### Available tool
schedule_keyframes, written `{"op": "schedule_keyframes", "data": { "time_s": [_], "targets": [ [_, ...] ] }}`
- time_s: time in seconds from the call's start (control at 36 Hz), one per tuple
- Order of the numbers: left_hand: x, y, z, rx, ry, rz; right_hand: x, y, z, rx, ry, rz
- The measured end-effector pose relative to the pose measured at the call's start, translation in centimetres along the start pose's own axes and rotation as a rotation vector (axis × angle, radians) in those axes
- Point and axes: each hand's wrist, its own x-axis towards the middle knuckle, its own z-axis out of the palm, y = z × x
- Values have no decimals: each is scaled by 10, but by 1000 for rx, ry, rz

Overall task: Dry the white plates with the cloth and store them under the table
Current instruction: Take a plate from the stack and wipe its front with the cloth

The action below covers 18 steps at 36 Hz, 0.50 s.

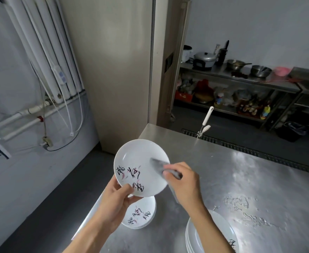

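Observation:
My left hand [116,198] grips the lower rim of a white plate [141,161] with black and pink lettering, held tilted above the steel table's left corner. My right hand [184,181] pinches a grey cloth [159,164] and presses it against the plate's right inner side. Below the held plate a small stack of white plates [141,214] with the same lettering lies on the table. A second stack of white plates [217,234] sits at the bottom right, partly behind my right forearm.
The steel table [250,179] has water drops on it near the right. A white-handled tool [205,121] stands at its far edge. Beyond are a floor drain grate and steel shelves [241,79] with pots and bowls. A wall with pipes is at left.

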Motion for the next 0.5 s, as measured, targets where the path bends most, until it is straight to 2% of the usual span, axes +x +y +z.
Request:
{"op": "schedule_keyframes", "data": {
  "time_s": [0.03,0.14,0.25,0.36,0.44,0.5],
  "targets": [
    [-1,-2,2,-6,10,9,0,-1,2,-18,26,-13],
    [-8,-11,4,-14,-18,9,-20,-8,21,32,-134,-80],
    [-11,-3,-5,-58,-64,-38,-11,-1,6,63,-149,-67],
    [-8,18,-24,54,-77,-100,-11,-1,-9,-81,-225,-286],
    [-9,19,-26,83,-110,-118,-3,1,-12,-351,-101,-512],
    [-7,13,-28,46,-77,-126,-3,-2,-7,-480,11,-573]
  ]
}}
